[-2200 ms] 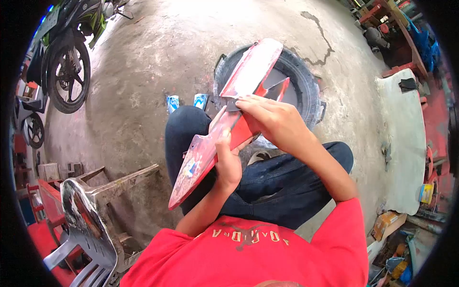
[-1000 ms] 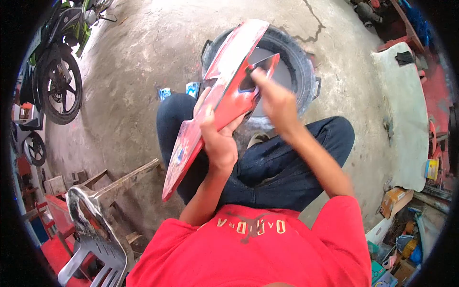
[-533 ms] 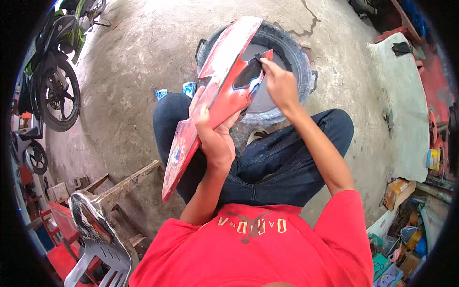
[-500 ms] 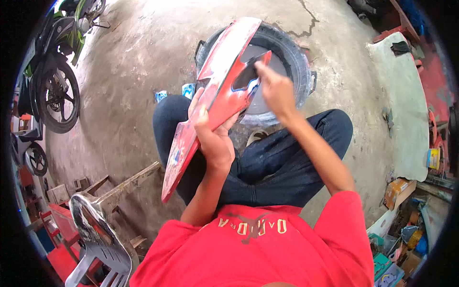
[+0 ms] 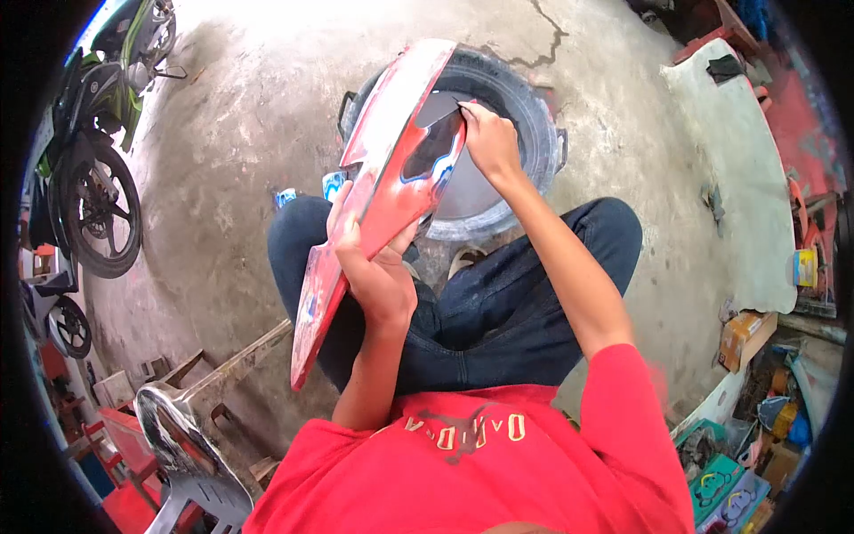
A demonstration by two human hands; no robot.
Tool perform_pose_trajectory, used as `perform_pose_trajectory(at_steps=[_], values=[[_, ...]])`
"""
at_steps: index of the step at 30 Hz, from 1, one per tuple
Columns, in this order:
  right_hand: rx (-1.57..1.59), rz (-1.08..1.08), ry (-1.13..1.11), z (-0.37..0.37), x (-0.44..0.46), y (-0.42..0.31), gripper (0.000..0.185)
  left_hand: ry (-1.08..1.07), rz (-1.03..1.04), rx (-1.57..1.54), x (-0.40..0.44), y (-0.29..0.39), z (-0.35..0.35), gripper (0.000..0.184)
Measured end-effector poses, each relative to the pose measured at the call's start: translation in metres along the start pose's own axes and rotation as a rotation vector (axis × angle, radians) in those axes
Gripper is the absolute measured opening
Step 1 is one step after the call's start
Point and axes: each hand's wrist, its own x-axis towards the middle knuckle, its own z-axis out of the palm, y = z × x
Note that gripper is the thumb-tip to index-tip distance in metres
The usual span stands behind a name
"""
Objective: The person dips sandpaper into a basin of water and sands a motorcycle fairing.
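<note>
A red and white motorcycle body panel is held at a slant over my lap and the near side of a basin. It has a pointed lower end, a dark cutout and blue-white patches along one edge. My left hand is wrapped round its middle from below, thumb on the red face. Up at the panel's upper right tip, my right hand touches the edge with fingers pinched together. A small dark bit shows at those fingertips, too small to name. Behind the panel stands the round dark basin, with greyish liquid in it.
Two blue-and-white packets lie left of the basin. A motorcycle stands at the left. A worn grey plastic chair is at lower left, a cardboard box and assorted clutter at right. A pale sheet lies along the right side.
My right hand has moved from over the cutout to the panel's upper right tip. The left hand keeps its hold, and the view has shifted slightly.
</note>
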Motion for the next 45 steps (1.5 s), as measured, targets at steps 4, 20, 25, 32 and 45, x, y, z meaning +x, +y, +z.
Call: perform_pose_trajectory(at_steps=[4,20,25,32,45], values=[[0.059,-0.14,0.091,0.011,-0.006,-0.008,0.025,0.022,0.018,-0.032,0.003,0.003,0.002,0.06],[0.054,-0.506,-0.108,-0.063,-0.045,-0.109,0.038,-0.069,-0.024,-0.112,0.007,0.013,0.015,0.059],[0.003,-0.482,-0.061,-0.083,-0.01,-0.102,0.032,-0.223,-0.014,-0.112,0.018,0.012,0.037,0.058],[0.061,-0.545,-0.117,-0.07,-0.018,-0.077,0.031,-0.156,-0.035,-0.078,0.017,-0.004,0.026,0.055],[0.025,-0.607,-0.036,-0.057,-0.051,-0.087,0.039,-0.123,-0.046,-0.141,0.023,-0.01,0.022,0.054]])
